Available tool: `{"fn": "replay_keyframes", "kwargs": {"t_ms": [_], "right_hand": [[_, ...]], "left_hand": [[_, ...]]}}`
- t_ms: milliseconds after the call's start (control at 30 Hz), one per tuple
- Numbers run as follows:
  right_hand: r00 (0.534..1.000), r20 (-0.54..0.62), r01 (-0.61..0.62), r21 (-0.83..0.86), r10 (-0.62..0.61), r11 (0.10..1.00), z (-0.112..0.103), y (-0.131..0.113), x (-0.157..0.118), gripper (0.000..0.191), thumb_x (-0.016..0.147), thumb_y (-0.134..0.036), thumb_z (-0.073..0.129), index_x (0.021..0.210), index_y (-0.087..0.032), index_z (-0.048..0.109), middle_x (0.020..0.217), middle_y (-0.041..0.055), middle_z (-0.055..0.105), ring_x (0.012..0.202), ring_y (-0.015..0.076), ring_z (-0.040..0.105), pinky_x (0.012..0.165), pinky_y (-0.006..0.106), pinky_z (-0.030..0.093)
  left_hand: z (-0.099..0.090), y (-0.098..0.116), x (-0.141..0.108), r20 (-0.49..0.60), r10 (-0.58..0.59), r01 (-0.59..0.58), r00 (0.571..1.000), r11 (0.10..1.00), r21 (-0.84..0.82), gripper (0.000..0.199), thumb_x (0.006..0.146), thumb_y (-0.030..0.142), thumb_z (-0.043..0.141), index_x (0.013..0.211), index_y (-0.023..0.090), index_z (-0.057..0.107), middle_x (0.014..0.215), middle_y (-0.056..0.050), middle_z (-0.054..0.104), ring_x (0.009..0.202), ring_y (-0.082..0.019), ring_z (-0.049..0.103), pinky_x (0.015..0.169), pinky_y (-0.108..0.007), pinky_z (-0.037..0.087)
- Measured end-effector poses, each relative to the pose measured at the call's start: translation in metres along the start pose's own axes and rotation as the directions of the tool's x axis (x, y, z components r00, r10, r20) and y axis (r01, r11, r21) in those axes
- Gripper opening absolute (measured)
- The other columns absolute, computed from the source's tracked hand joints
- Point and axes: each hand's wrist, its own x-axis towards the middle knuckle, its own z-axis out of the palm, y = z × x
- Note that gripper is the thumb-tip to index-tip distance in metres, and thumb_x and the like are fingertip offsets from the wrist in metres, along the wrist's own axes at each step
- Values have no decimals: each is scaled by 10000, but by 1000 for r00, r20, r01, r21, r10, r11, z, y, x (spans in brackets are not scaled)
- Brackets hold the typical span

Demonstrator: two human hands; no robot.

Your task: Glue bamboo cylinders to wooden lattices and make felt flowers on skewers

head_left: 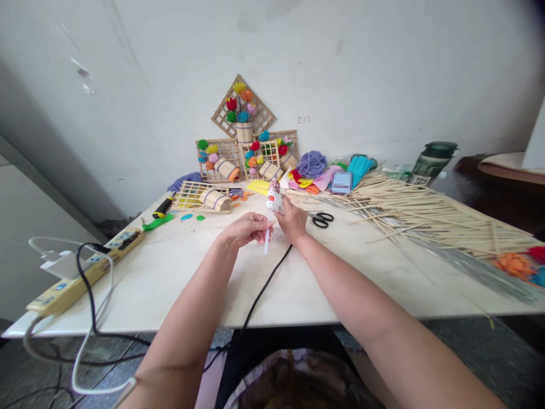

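My right hand (292,220) is wrapped round a white glue gun (273,200) over the middle of the table. Its black cord runs from below that hand to the front edge. Close on the left, my left hand (251,228) pinches a whitish translucent stick (267,241) at the rear end of the gun. The stick points down toward me. The two hands are close together. Behind them lies a yellow sheet (258,187), and black-handled scissors (323,220) rest to the right of my right hand.
Stick lattices with colourful flowers (243,108) lean on the wall. Bamboo sticks (409,204) and metal wires (464,262) cover the right side, near a dark bottle (432,162). A power strip (85,275) with cables, a yellow-black cutter (162,208) and a purple yarn bundle (312,164) are also there.
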Motion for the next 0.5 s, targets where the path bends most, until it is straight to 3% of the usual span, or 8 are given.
{"fn": "replay_keyframes", "kwargs": {"t_ms": [333, 500], "right_hand": [[1000, -8, -12, 40, 12, 999, -3, -4, -1, 466, 852, -323, 445, 1291, -165, 466, 1046, 88, 679, 831, 179, 621, 648, 233, 375], [998, 2, -57, 74, 57, 996, -3, -3, -2, 473, 852, -356, 454, 1295, -190, 466, 956, 76, 697, 812, 194, 627, 643, 247, 383]], "left_hand": [[-2, -2, 0, 11, 22, -22, 1000, 1000, -21, 316, 617, 390, 754, 617, 96, 639, 531, -63, 624, 386, -73, 493, 406, -185, 363], [-4, -1, -1, -2, 51, -51, 999, 999, 3, 474, 653, 564, 668, 743, 98, 649, 559, -82, 637, 438, -114, 549, 453, -215, 421]]}}
